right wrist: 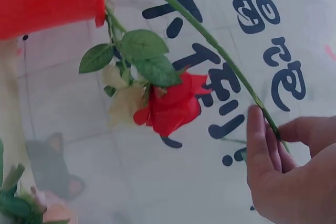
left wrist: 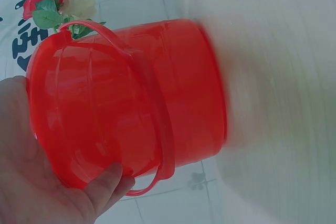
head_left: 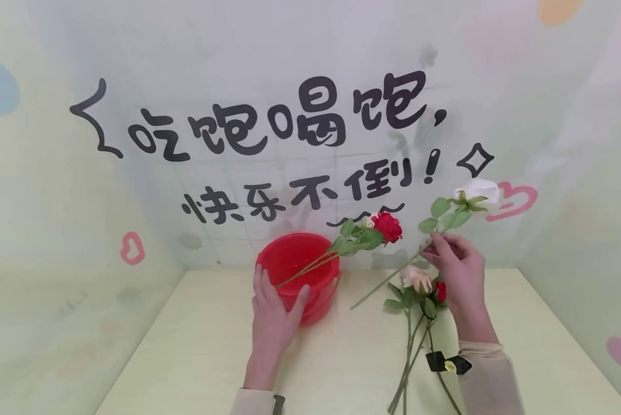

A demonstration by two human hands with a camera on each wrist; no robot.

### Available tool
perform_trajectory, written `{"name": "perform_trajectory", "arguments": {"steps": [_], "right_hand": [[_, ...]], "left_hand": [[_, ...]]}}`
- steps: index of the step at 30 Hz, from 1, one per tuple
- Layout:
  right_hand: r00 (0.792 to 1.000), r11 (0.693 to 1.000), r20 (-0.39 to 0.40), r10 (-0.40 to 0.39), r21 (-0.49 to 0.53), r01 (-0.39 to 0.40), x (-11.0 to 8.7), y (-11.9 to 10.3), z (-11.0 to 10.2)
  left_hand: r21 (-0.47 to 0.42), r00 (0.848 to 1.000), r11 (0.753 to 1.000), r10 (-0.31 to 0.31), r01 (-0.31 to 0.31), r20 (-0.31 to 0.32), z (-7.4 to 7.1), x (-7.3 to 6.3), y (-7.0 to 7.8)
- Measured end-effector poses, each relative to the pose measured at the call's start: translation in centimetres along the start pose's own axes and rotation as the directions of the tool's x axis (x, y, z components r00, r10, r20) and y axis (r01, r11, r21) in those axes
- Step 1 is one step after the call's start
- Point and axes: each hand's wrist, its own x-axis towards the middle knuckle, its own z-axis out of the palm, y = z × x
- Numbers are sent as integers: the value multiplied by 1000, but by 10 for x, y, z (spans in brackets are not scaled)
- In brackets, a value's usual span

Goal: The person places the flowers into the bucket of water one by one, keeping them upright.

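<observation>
My left hand lies against the near side of a red plastic bucket, its fingers spread and fairly straight near the rim. Leaning out of the bucket to the right are a red rose and a cream rose, their stems inside. To the right, my right hand pinches the green stem of a white rose between thumb and fingers. This rose is held in the air, its bloom up to the right and its stem end slanting down toward the bucket.
Below my right hand, a peach rose and a red rose lie on the pale tabletop, long stems toward the front. A small black piece with yellow shows at the right sleeve. A printed wall encloses the back.
</observation>
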Motion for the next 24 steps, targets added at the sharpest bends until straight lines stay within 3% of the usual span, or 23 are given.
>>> {"name": "perform_trajectory", "arguments": {"steps": [7, 12, 17, 24], "right_hand": [[984, 960, -164, -73, 255, 114, 13, 1, 26], [980, 962, -190, -58, 250, 105, 18, 12, 45], [988, 975, -152, -21, 217, 54, 18, 29, 58], [993, 981, -114, -28, 188, 49, 17, 48, 74]], "left_hand": [[-2, 1000, 1000, 12, -12, -9, 0, -1, 0], [-4, 1000, 1000, 7, -7, -11, 1, -1, 0], [-4, 1000, 1000, -1, 1, -6, 1, -1, 0], [3, 1000, 1000, -1, 1, -7, 1, 0, 1]]}}
